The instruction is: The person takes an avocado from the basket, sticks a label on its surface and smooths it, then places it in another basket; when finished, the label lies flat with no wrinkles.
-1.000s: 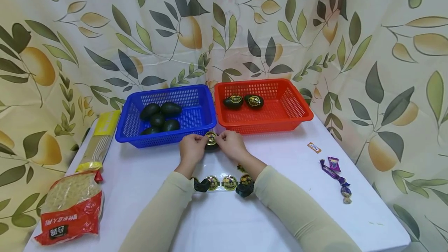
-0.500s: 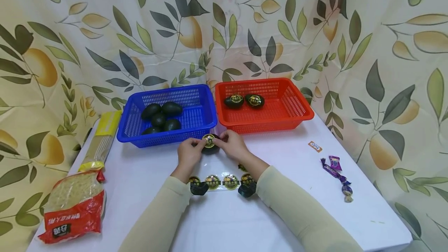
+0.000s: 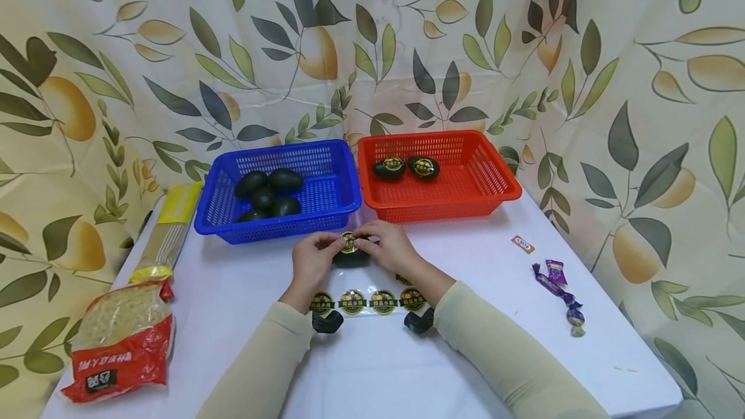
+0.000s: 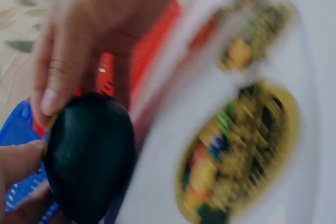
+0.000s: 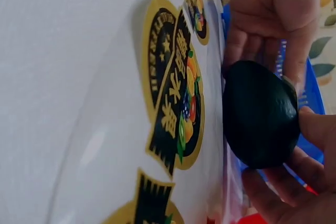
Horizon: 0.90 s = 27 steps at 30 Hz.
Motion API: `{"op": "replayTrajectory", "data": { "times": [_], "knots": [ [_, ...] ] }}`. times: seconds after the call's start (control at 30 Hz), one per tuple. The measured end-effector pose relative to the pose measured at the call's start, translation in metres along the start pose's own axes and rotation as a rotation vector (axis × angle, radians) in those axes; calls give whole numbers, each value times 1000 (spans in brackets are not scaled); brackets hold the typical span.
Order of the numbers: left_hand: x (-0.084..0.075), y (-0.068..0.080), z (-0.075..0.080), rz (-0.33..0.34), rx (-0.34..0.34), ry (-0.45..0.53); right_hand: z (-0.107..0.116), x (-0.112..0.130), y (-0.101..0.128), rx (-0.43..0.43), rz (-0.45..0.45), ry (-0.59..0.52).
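A dark green avocado (image 3: 352, 260) with a round black-and-gold sticker (image 3: 348, 242) on top is between my two hands, just in front of the baskets. My left hand (image 3: 314, 262) holds its left side, with the thumb at the sticker's edge. From the right, my right hand (image 3: 388, 247) holds the fruit, its thumb over the sticker. In the right wrist view, fingers curl round both ends of the avocado (image 5: 260, 114). Nearer me lies a clear sheet of round stickers (image 3: 383, 302), partly hidden by the right wrist.
A blue basket (image 3: 326, 222) holds several plain avocados. Beside it, a red basket (image 3: 460, 193) holds two stickered ones. At left lie a yellow-ended noodle packet (image 3: 165, 231) and a red bag (image 3: 122, 348). Small wrapped sweets (image 3: 559, 290) and an orange wrapper (image 3: 522, 244) are at right.
Both hands have drawn the avocado slightly toward me, away from the baskets. The thumbs and fingers have shifted around the sticker, and more of the sticker sheet shows between the wrists.
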<state>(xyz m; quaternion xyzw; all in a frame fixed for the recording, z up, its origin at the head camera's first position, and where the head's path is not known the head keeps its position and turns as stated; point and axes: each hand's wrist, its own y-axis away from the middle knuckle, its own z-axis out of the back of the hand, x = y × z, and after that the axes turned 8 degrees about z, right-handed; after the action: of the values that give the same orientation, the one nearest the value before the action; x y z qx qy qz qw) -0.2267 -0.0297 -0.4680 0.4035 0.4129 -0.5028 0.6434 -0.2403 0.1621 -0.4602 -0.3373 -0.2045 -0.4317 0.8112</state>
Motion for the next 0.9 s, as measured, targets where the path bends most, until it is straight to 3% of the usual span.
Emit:
{"op": "replayTrajectory", "data": {
  "times": [0.1, 0.23, 0.4, 0.53, 0.77, 0.9],
  "knots": [
    [3, 2, -1, -230, 9, -136, 2, 0, 2, -1, 40, 65],
    [5, 5, 1, -415, 54, -276, 3, -1, 5, -6, 49, 83],
    [6, 5, 4, -440, 100, -340, 4, -2, 8, 16, 45, 80],
    [5, 3, 5, -343, 135, -291, 6, -2, 8, 80, 62, 129],
    [0, 2, 9, 73, 231, -43, 7, 1, 6, 159, 203, 192],
    [-2, 0, 12, 182, 283, 35, 7, 2, 5, 197, 278, 212]
  ]
}}
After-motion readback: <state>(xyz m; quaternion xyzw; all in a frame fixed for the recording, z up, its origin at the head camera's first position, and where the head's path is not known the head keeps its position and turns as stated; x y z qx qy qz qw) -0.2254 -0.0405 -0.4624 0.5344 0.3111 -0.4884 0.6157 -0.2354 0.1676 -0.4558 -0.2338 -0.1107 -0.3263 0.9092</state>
